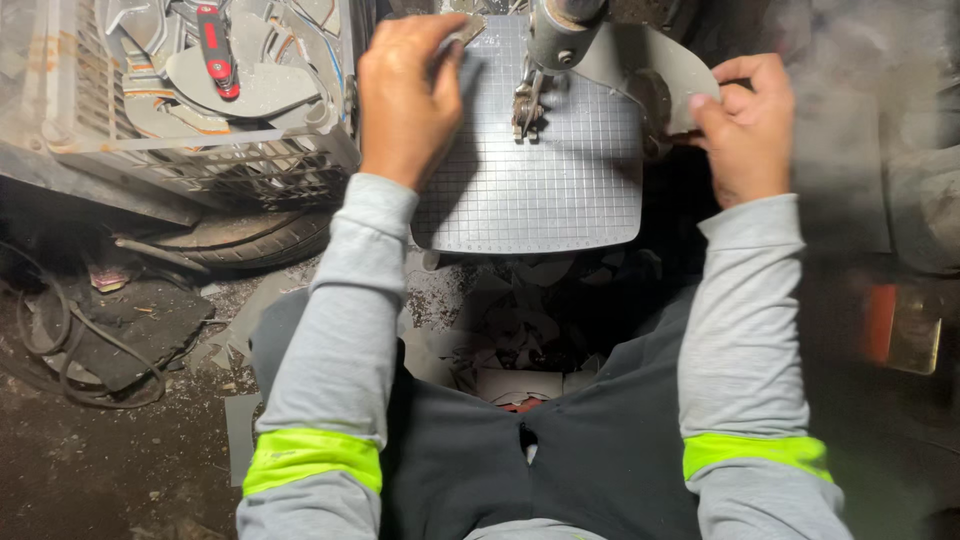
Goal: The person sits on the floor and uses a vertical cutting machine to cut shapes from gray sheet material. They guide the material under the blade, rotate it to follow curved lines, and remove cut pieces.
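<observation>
Gridded grey machine table (560, 190), scraps (520, 350) below, plastic crate (200, 160) alongside.
Left hand (405, 100) pinches what seems a thin strip (462, 35); right hand (745, 125) grips a curved grey sheet (665, 65).

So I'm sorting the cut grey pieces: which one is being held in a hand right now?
The curved grey piece at the machine's right side, pinched by the right hand. The other grey pieces lie loose in the plastic crate.
</observation>
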